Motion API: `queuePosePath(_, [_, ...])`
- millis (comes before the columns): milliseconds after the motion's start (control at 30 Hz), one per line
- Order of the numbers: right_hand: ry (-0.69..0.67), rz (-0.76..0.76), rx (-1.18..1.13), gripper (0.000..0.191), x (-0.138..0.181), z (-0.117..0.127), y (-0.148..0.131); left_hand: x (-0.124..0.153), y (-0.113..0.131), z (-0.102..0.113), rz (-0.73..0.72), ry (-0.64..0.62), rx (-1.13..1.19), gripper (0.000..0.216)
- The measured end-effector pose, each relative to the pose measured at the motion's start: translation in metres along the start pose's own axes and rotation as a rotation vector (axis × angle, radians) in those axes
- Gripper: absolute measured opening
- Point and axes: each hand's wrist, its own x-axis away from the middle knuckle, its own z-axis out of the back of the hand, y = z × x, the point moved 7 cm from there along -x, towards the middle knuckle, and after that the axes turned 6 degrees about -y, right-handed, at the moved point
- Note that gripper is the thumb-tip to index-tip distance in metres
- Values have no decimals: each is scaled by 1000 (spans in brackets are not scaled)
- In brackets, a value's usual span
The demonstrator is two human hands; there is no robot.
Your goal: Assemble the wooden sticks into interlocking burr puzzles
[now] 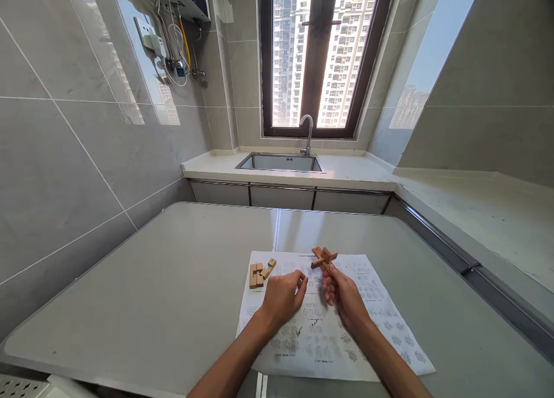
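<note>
Fingers of my right hand (348, 299) pinch the near end of a wooden interlocking puzzle assembly (322, 258), several small bars crossing at angles, thumb along its stem. It sits over the far edge of a printed sheet (346, 368), right of that edge's middle. My left hand (280, 297) is loosely curled to its left, the tips of thumb and index finger near each other with a narrow gap, well short of the assembly. Just beyond its knuckles, close to the sheet's far left corner, lie the wooden puzzle blocks (253, 277): some side by side, one tilted against them, a smaller one farther toward the far edge. Under me the sheet bears rows of diagrams and some hand-drawn ticks; it lies toward the near edge of a grey table (151, 305). Past the table's far edge, a sink (281, 163) is set in a white counter (355, 166).
</note>
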Motion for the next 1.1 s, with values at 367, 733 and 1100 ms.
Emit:
queuePosePath(367, [323, 189, -196, 25, -18, 68, -5, 3, 11, -7, -50, -66, 45, 19])
queuePosePath(733, [282, 166, -143, 23, -12, 51, -13, 3, 11, -9, -53, -80, 49, 19])
queuePosePath(1100, [-62, 282, 698, 41, 7, -20, -10, -5, -2, 22, 12, 140, -37, 14])
